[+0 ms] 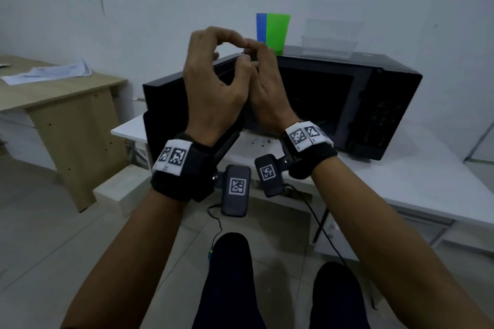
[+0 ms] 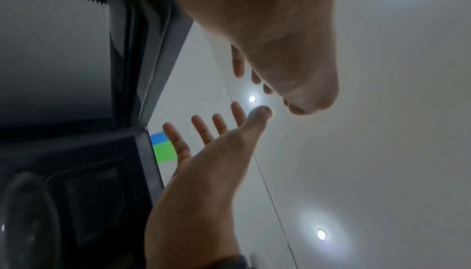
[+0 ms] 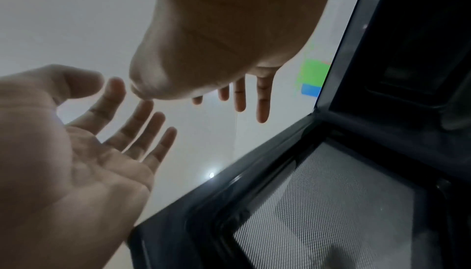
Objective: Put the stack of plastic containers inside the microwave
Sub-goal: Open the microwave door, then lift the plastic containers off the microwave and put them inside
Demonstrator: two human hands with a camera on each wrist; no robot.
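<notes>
A stack of clear plastic containers [image 1: 331,37] stands on top of the black microwave [image 1: 374,104], toward its right. The microwave door [image 1: 165,104] is swung open to the left and the dark cavity [image 1: 318,99] shows. Both of my hands are raised in front of the opening, well left of the stack. My left hand [image 1: 213,83] and right hand [image 1: 267,83] arch toward each other with fingertips meeting, and they hold nothing. The wrist views show the left hand [image 2: 280,51] and the right hand [image 3: 229,41] with relaxed, empty fingers.
A green and blue plastic piece [image 1: 272,29] stands on the microwave's top left. The microwave sits on a white table [image 1: 401,181] with small dark crumbs [image 1: 262,141] before it. A wooden desk [image 1: 53,99] with papers [image 1: 53,72] stands at the left.
</notes>
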